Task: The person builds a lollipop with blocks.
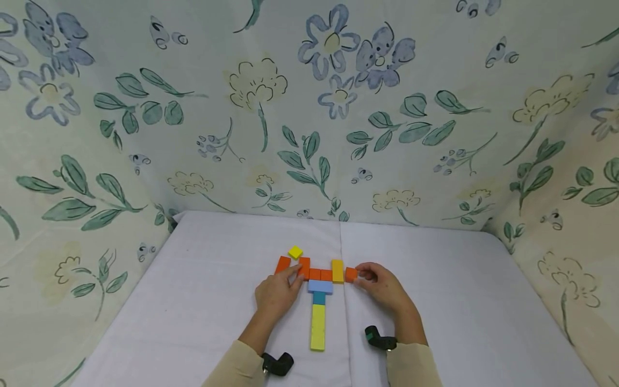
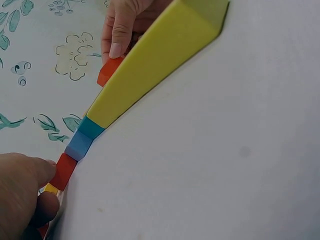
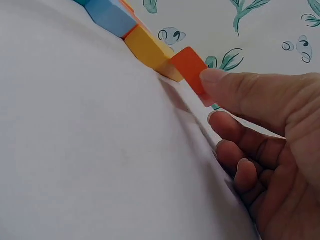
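Observation:
My right hand (image 1: 384, 287) pinches a small orange block (image 3: 192, 75) between thumb and fingertips, just to the right of an upright yellow-orange block (image 1: 337, 271). In the right wrist view it casts a shadow on the cloth. At the other end of the row, my left hand (image 1: 276, 295) has thumb and index finger at the left side of an upright red block (image 1: 304, 269), holding it. Two small red blocks (image 1: 320, 274) lie between the uprights. Below them run a light blue block (image 1: 321, 287), a teal block (image 1: 319, 298) and a long yellow-green block (image 1: 317, 328).
A loose red block (image 1: 283, 264) lies slanted beyond my left hand, with a yellow block (image 1: 295, 252) turned cornerwise behind it. White cloth (image 1: 193, 301) covers the table, and a floral curtain (image 1: 309, 123) hangs around its back and sides.

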Tool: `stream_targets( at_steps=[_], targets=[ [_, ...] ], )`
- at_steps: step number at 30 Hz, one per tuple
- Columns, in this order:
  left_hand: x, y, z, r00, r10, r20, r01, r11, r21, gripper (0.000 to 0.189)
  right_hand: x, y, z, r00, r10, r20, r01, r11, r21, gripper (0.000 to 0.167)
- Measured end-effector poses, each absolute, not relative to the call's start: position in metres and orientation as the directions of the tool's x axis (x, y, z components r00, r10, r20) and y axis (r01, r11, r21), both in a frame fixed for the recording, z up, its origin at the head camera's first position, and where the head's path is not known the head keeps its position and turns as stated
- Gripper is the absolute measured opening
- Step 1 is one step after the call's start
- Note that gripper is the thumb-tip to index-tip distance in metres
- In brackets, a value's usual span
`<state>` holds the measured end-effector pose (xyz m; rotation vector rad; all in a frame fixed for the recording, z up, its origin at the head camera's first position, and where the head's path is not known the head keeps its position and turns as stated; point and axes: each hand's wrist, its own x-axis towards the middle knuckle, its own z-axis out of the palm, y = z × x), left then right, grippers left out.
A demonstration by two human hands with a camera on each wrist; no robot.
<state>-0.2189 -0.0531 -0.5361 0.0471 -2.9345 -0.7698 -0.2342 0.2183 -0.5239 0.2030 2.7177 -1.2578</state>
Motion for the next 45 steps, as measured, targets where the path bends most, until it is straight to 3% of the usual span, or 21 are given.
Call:
stream_targets(
  at_steps=[8, 20, 29, 45],
  targets=[
    [-0.217, -0.053, -0.538, -0.994, -0.051, 0.092, 0.002, 0.868, 0.497, 0.039, -0.236, 0.2, -0.52, -0.987, 0.089, -0.134, 0.16, 0.622, -0.767, 0.033],
    [-0.217, -0.054, -0.538, -0.995, -0.053, 0.083, -0.007, 0.88, 0.475, 0.039, -0.265, 0.156, -0.504, -0.996, -0.083, -0.032, -0.044, 0.772, -0.634, 0.028],
    [-0.218, -0.052, -0.539, -0.996, -0.044, 0.077, -0.002, 0.878, 0.479, 0.041, -0.283, 0.14, -0.502, -0.984, -0.121, -0.13, -0.038, 0.857, -0.515, 0.021],
    [-0.218, -0.053, -0.538, -0.993, -0.049, 0.104, 0.004, 0.888, 0.459, 0.04, -0.284, 0.131, -0.509, -0.987, -0.101, -0.122, -0.026, 0.863, -0.504, 0.018]
  ],
)
